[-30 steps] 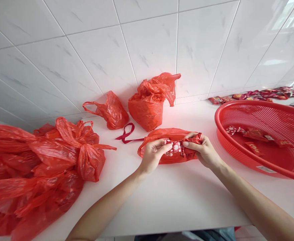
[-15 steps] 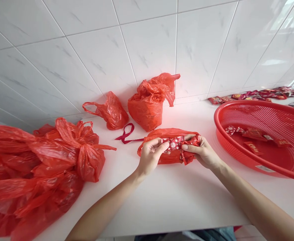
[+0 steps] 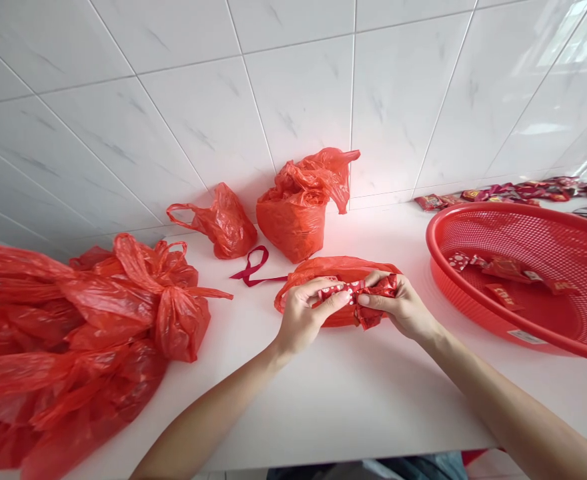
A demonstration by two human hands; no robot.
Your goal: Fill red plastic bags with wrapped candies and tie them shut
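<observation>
Bare table [image 3: 353, 393] is left toward its near edge, between bags [image 3: 73, 333] and basket [image 3: 523, 280]. A wrapper [image 3: 356, 297] is pinched by the left hand [image 3: 306, 317] and right hand [image 3: 403, 307].

A small wrapped packet [image 3: 346, 291] is red with white dots. Beneath it lies a thin plastic bag [image 3: 323, 270] in translucent orange-red. Two fuller bags [image 3: 293, 217] by the wall and a heap of tied bags [image 3: 73, 333] share that same glossy orange-red. A ribbon [image 3: 254, 267] is darker, a deep wine red. The round basket [image 3: 523, 280] is bright red plastic, pierced all over with a fine mesh of tiny holes; the sweets [image 3: 503, 270] inside are red with small white and gold markings. The worktop [image 3: 373, 387] is plain white. The wall tiles [image 3: 273, 100] are glossy white with faint grey marble veins and thin grey joints.
</observation>
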